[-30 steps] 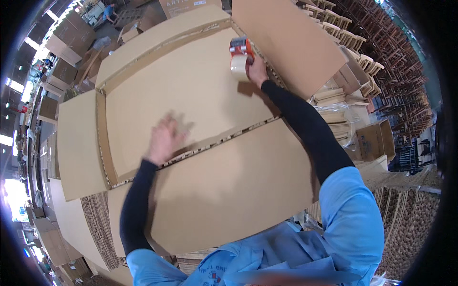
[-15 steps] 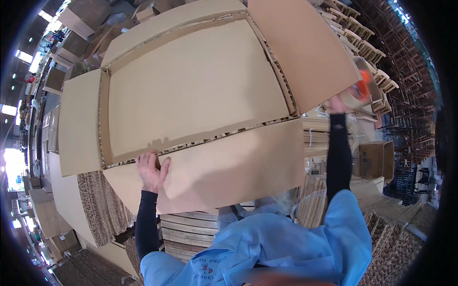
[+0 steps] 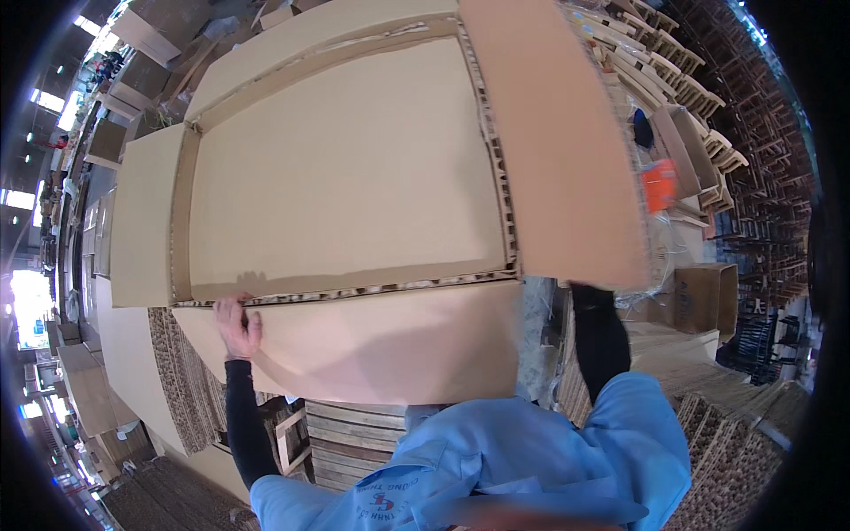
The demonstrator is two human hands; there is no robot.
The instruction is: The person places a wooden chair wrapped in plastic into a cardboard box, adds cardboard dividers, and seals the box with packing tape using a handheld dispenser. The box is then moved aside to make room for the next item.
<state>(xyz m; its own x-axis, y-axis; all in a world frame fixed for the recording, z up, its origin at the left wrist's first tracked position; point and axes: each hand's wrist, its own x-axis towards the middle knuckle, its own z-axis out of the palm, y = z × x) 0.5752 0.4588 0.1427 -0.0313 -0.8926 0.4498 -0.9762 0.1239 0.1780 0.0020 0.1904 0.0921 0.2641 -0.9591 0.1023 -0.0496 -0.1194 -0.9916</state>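
As my half-curled left hand (image 3: 237,329) grips it, the carton (image 3: 343,173) lies toward 1 o'clock. My right hand's hidden; I can't tell.

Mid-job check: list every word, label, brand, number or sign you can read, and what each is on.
Blue shirt: dark lettering curves around a red emblem on the chest, upside down to the camera; wording not copied out.
Smaller brown carton, right: a dark printed mark on its side, too small to read.
Large open carton: no print visible on it.
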